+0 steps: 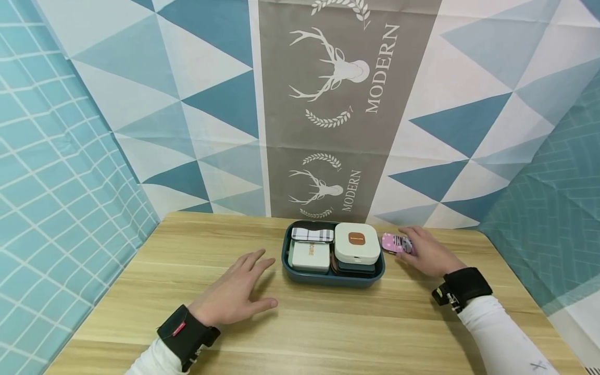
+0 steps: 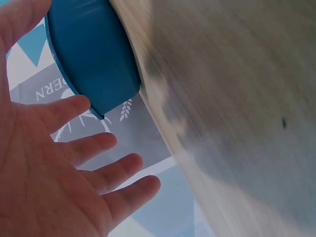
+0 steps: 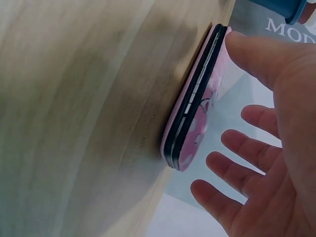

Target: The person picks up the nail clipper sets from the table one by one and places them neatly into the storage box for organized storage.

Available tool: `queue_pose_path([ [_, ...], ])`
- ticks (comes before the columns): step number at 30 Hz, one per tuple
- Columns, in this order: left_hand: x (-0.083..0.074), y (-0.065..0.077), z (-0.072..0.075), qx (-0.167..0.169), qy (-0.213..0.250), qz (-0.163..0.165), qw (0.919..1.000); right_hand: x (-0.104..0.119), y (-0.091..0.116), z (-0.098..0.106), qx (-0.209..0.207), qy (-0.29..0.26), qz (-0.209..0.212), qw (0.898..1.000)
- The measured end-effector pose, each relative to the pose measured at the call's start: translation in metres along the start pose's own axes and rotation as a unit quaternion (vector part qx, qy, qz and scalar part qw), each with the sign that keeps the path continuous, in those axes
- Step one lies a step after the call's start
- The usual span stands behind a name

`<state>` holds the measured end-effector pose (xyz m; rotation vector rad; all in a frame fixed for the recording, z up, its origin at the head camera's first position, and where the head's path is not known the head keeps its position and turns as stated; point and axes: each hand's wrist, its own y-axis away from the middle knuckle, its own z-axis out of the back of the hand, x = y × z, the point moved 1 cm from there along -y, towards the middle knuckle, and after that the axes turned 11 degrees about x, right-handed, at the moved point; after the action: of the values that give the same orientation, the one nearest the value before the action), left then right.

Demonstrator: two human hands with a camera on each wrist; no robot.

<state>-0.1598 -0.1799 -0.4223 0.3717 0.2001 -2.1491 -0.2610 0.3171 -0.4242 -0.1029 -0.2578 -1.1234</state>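
A pink case [image 1: 390, 242] with a dark zip-like edge and a printed picture lies flat on the table, right of a blue tub [image 1: 323, 278]. My right hand [image 1: 432, 253] hovers over its right end, fingers spread. In the right wrist view the thumb [image 3: 256, 57] is close to the case's end; whether it touches, I cannot tell. My left hand [image 1: 229, 294] is spread out left of the tub, holding nothing. Inside the tub are a plaid case [image 1: 312, 234], a pale box with gold lettering [image 1: 311, 257] and a cream square case [image 1: 358, 242] over darker items.
The wooden table [image 1: 290, 333] meets a patterned cloth wall [image 1: 323, 130] just behind the tub. Tiled blue cloth [image 1: 56, 198] hangs on the left and a teal cloth [image 1: 558, 208] on the right.
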Motion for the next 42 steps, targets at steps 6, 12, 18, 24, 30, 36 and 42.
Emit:
queue_pose_path([
  [6,-0.0003,-0.0003,0.0000,-0.001,-0.005,-0.002,1.0000,-0.0059,-0.0011,-0.0025,0.001,0.003,0.003,1.000],
  [12,-0.0002,0.0000,-0.0004,-0.002,-0.017,0.001,0.9999,-0.0024,-0.0012,-0.0004,0.003,0.003,0.005,1.000],
  [18,0.0011,0.0009,-0.0019,0.004,-0.023,0.011,0.9997,-0.0040,-0.0039,-0.0048,0.012,0.001,-0.002,1.000],
  [24,0.0011,0.0008,-0.0021,0.002,-0.025,0.011,0.9996,-0.0058,-0.0057,-0.0082,0.015,0.004,-0.005,1.000],
  [30,0.0017,0.0004,-0.0024,0.001,-0.025,0.009,0.9996,-0.0059,-0.0063,-0.0086,0.018,0.004,-0.001,1.000],
  [36,0.0024,0.0004,-0.0023,0.001,-0.024,0.009,0.9997,-0.0080,-0.0069,-0.0092,0.021,0.004,0.001,1.000],
  [42,0.0020,0.0005,-0.0020,0.006,-0.020,0.010,0.9997,-0.0087,-0.0078,-0.0103,0.024,0.002,0.007,1.000],
])
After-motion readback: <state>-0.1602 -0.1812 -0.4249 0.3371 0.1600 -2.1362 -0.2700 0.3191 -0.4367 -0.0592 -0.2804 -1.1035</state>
